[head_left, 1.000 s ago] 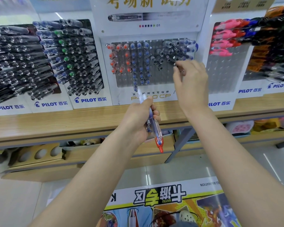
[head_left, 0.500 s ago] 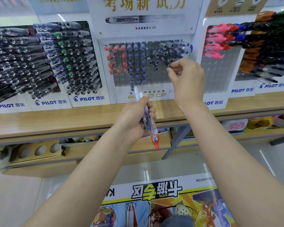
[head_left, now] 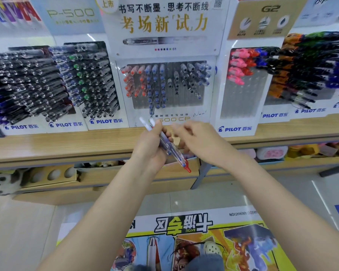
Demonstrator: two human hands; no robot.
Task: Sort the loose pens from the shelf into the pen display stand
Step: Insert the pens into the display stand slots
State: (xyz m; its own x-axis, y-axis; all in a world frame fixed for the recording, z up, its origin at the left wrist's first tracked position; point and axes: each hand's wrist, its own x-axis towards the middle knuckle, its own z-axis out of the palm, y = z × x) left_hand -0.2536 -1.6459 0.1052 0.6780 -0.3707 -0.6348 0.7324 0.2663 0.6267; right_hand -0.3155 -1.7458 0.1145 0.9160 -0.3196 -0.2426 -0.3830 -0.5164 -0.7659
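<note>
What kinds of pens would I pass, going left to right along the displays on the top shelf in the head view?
Black pens → green-tipped pens → red-capped pens, then blue-capped pens, both in the centre stand → pink pens → orange pens.

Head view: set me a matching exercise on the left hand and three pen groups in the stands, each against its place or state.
Column 1
1. left hand
2. red-capped pens
3. pink pens
4. green-capped pens

Column 2
A. upper left of the stand just right of centre
B. grips a bundle of pens
C. in the stand just left of centre
D. left columns of the centre stand

Pairs: 1-B; 2-D; 3-A; 4-C
</note>
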